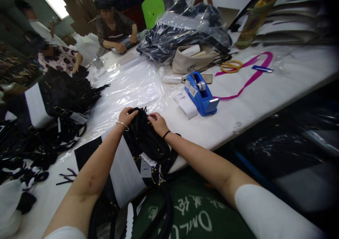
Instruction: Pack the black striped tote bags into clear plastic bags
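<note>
A: Where does the black bundle (140, 136) lie in relation to the two hands?
B: On the near side of the table (206, 129), with its far, gathered end at the fingers. From there its bulk extends back toward the wearer, between and beneath the forearms.

A: What marks its long axis?
B: That axis is hard to establish, the left forearm (92, 177) covering part of the outline. A white band (124, 173) crosses it slantwise, upper left to lower right; grey and white tags (146, 169) lie just right of the band.

A: Which hand is nearer?
B: Both touch the gathered end: the left hand (127, 117) at its far left corner, thumb and fingers pinching fabric; the right hand (158, 124) at its right side, fingers curled inward. Whether these grip a cord cannot be told. The blue tape dispenser (201, 96) stands apart, farther right.
</note>
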